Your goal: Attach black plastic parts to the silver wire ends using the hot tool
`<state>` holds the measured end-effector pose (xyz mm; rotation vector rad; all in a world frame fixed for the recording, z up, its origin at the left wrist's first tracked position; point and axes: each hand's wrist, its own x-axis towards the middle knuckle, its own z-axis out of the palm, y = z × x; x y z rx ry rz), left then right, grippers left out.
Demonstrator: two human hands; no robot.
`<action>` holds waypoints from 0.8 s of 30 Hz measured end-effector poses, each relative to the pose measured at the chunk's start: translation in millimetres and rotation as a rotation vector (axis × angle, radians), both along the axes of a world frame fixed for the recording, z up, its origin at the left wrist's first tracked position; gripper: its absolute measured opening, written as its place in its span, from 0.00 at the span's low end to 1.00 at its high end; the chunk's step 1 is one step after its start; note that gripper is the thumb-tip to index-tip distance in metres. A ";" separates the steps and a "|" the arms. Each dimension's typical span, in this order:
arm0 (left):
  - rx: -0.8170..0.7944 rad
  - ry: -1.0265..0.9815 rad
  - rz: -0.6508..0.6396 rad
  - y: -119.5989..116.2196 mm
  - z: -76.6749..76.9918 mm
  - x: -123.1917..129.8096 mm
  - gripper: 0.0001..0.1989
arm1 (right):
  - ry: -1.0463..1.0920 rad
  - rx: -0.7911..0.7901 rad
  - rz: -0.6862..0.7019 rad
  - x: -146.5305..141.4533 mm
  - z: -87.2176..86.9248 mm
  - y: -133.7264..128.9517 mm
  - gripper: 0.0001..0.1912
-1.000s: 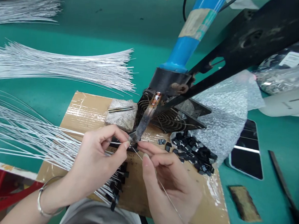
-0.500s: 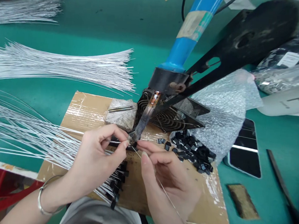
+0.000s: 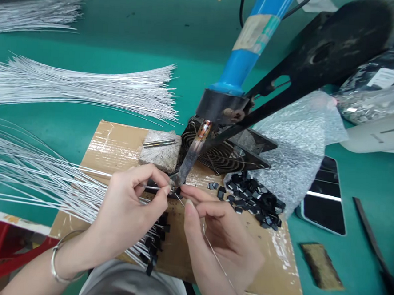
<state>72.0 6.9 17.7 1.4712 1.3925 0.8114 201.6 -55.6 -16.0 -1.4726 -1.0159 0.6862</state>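
A soldering iron [image 3: 237, 65] with a blue handle is clamped in a black bracket [image 3: 309, 61], its tip pointing down between my hands. My left hand [image 3: 129, 210] is closed in a pinch on a white wire [image 3: 150, 187], its end close to the iron's tip. The exact contact there is too small to make out. In my right hand [image 3: 225, 238], thumb and fingers close on a thin solder wire [image 3: 217, 258], which runs up to the tip and trails down across the palm. Below my left hand lie white wires with black ends [image 3: 154, 247].
A cardboard sheet [image 3: 114, 138] carries a pale block [image 3: 161, 156] with metal rods, a black fan [image 3: 219, 153] and a pile of small black parts [image 3: 254, 197]. Bundled white wires [image 3: 83, 87] lie left; bubble wrap [image 3: 294, 140], a phone [image 3: 326, 195] and tweezers [image 3: 368, 233] lie right.
My right thumb has shifted slightly left and the solder wire bows a little more under the fingers. My left hand keeps its pinch by the iron's tip, almost unmoved.
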 end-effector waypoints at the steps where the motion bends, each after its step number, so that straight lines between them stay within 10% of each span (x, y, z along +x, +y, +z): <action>1: 0.000 -0.001 -0.001 -0.1 0.3 0.0 0.06 | -0.004 -0.002 -0.001 -0.1 0.1 -0.1 0.10; 24: 0.020 0.013 -0.006 -0.9 -1.9 -1.2 0.06 | -0.074 0.049 0.020 1.6 -5.1 0.6 0.09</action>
